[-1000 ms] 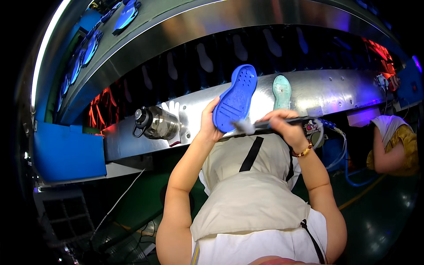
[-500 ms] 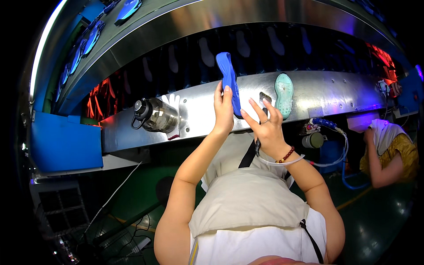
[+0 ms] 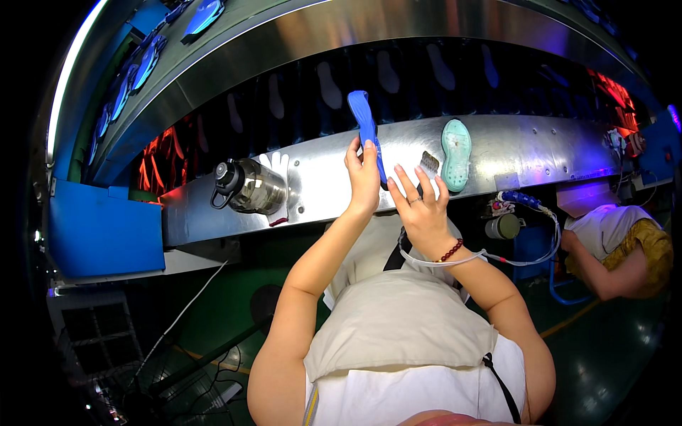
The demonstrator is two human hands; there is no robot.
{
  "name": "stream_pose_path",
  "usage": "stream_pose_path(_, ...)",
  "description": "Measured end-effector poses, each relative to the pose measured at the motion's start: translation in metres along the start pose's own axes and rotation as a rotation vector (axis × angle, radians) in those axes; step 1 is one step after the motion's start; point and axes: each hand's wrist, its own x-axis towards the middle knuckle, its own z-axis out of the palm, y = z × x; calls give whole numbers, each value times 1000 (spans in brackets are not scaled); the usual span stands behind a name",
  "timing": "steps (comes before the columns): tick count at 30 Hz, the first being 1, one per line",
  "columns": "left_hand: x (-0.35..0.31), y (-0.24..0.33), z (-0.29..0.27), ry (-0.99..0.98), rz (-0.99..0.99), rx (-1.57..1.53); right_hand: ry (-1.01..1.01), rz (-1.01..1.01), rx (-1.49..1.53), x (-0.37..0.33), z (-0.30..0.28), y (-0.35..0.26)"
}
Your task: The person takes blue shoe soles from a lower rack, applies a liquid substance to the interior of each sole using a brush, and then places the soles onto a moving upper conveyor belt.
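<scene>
Left hand (image 3: 364, 176) clamped on blue shoe sole (image 3: 364, 116), edge-on, long axis pointing forward; right hand (image 3: 424, 221), holding brush (image 3: 429, 162), beside near end.

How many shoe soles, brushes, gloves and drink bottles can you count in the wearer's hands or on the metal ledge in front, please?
Shoe soles: 2 (one blue sole, one mint-green sole)
Brush: 1
White glove: 1 visible
Drink bottle: 1
Total: 5
</scene>
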Motion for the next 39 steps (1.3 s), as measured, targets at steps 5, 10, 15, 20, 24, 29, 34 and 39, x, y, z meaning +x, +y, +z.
stream_pose_path(5, 0, -2, -3, 9, -3, 32, -57, 45, 15, 8, 6, 16)
stream_pose_path(10, -4, 11, -7, -37, -31, 29, -70, 219, 96, 15, -7, 46)
stream_pose_path(15, -12, 64, -21, -412, -95, -145, 19, 373, 133, 4, -11, 78)
stream_pose_path(20, -20, 166, -1, -610, 59, -351, 13, 448, 132, -11, -8, 95)
stream_pose_path(24, 47, 228, 19, -741, 179, -629, -15, 447, 148, -7, -11, 94)
stream_pose_path(29, 145, 257, 38, -177, 106, -1082, 49, 377, 311, 1, -7, 95)
stream_pose_path(34, 166, 237, 66, -109, 555, -203, 82, 464, 372, -11, 2, 105)
stream_pose_path(39, 169, 238, 107, 85, 766, 798, 91, 459, 431, -13, 4, 115)
